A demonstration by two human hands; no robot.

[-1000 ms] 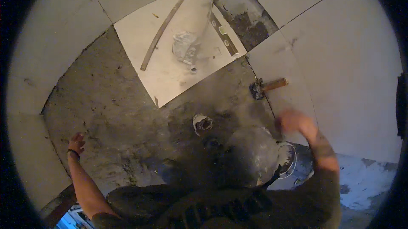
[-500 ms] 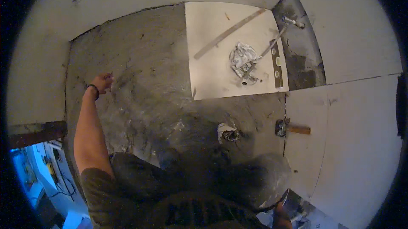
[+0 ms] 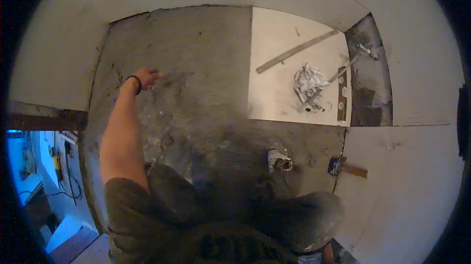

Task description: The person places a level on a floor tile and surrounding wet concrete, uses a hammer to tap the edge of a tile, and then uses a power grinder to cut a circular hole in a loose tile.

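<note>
My left hand (image 3: 147,78), with a dark band at the wrist, reaches out over the rough grey floor (image 3: 206,48) near its left side. Its fingers are slightly bent and apart, and nothing shows in them. Only a sliver of my right arm (image 3: 327,253) appears at the lower edge, beside a partly hidden pale container (image 3: 310,258); the fingers are out of sight. To the right on the floor lies a large white tile (image 3: 274,95). A crumpled silvery bundle (image 3: 310,81), a long flat bar (image 3: 297,51) and a spirit level (image 3: 342,98) rest on it.
An open pipe end with a pale wrap (image 3: 279,160) rises from the floor before my knees. A dark-headed tool with a wooden handle (image 3: 353,170) lies at the right floor edge. A dark recess (image 3: 368,77) borders the tile. An opening (image 3: 49,171) shows at lower left.
The view has turned, so the floor and tile sit further right. My left hand stays over about the same floor area. Less of my right arm shows at the lower edge.
</note>
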